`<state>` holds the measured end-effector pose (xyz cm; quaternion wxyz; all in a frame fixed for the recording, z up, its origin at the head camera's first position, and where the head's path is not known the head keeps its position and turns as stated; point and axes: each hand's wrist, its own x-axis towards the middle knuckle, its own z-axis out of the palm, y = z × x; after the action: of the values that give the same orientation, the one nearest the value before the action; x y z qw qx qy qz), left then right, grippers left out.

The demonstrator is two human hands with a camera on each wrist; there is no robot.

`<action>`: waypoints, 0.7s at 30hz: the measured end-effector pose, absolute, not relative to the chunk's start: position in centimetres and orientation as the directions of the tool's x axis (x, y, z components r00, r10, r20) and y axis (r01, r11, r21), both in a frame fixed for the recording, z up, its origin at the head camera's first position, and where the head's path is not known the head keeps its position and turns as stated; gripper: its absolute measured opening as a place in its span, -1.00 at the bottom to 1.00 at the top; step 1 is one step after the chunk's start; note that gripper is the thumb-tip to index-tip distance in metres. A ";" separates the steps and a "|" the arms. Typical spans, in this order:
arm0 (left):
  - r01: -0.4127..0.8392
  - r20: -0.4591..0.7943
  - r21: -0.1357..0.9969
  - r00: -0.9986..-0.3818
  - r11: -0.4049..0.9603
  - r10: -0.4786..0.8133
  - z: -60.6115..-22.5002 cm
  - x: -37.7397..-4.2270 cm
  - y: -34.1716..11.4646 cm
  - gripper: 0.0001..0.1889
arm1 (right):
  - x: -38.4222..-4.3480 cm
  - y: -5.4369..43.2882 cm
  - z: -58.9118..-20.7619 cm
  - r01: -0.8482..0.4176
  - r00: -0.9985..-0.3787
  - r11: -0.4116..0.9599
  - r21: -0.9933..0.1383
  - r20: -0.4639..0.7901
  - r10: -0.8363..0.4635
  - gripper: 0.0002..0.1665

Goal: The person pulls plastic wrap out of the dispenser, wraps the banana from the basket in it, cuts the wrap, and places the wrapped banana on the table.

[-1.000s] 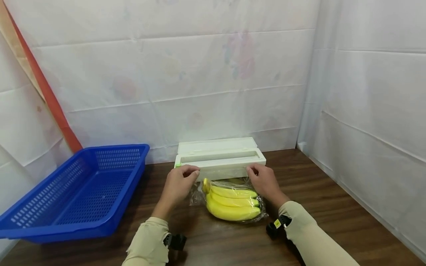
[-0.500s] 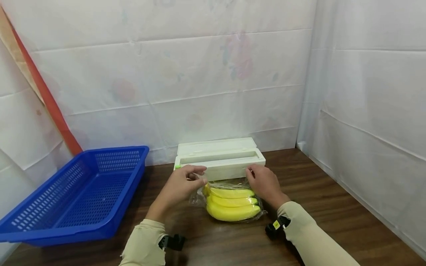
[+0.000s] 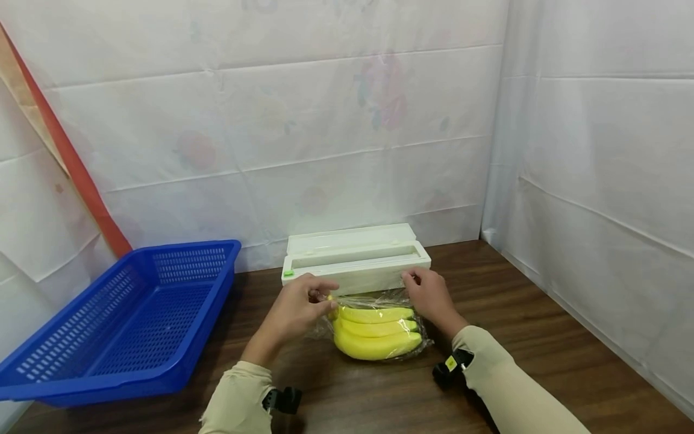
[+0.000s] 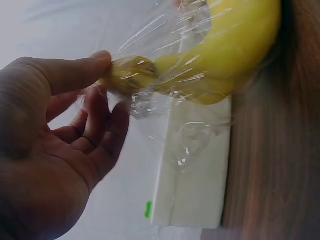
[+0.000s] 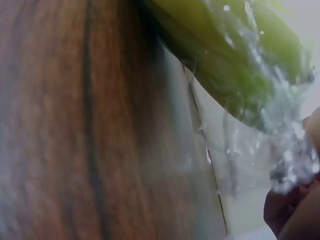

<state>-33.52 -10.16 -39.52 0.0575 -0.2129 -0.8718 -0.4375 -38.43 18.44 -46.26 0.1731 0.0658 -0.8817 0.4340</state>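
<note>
A bunch of yellow bananas (image 3: 376,348) lies on the brown table under clear plastic wrap (image 3: 387,299). My left hand (image 3: 295,306) is at the stem end, where thumb and fingertips pinch the wrap over the stem (image 4: 131,75). At the opposite end, my right hand (image 3: 430,295) pinches the gathered film beyond the green banana tips, with crumpled wrap (image 5: 292,160) beside its fingers in the right wrist view. Just behind the bananas stands a long white wrap dispenser (image 3: 368,279), lid (image 3: 352,238) raised and a green tab (image 3: 288,273) at its left end.
A blue plastic basket (image 3: 121,381) with slotted sides sits to the left on the table (image 3: 347,401). Pale sheeting (image 3: 303,120) hangs behind and along the right side. A red and tan strip (image 3: 81,175) slants down at the far left.
My left hand has lowered slightly and come in over the banana stem, its fingers bringing the loose left film toward it. The right hand stays in nearly the same place.
</note>
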 end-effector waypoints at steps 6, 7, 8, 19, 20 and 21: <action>0.475 0.356 0.724 -0.879 0.501 0.318 -40.1 -33.8 -10.2 -0.92 | -38.4 18.3 -46.2 -0.291 -0.929 0.522 -0.802 0.368 0.048 -0.68; 0.483 0.366 0.724 -0.874 0.493 0.318 -40.3 -33.9 -10.2 -0.92 | -38.4 18.3 -46.2 -0.303 -0.924 0.522 -0.797 0.381 0.045 -0.68; 0.487 0.372 0.729 -0.872 0.482 0.318 -40.4 -33.9 -10.2 -0.90 | -38.4 18.2 -46.2 -0.322 -0.914 0.529 -0.785 0.403 0.041 -0.68; 0.389 0.229 0.768 -0.908 0.508 0.350 -41.1 -33.9 -10.0 -0.65 | -38.0 17.5 -45.9 -0.571 -0.643 0.716 -0.402 0.762 -0.084 -0.78; 0.389 0.222 0.764 -0.907 0.514 0.358 -41.2 -33.9 -10.0 -0.68 | -38.0 17.5 -45.9 -0.574 -0.627 0.723 -0.385 0.775 -0.085 -0.80; 0.391 0.219 0.764 -0.905 0.513 0.365 -41.2 -33.9 -10.0 -0.70 | -37.9 17.5 -45.8 -0.575 -0.610 0.732 -0.365 0.787 -0.086 -0.80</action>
<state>-33.86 -10.05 -41.22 0.0151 -0.2173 -0.8697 -0.4429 -37.95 17.49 -45.83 0.3955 0.1961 -0.8425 0.3089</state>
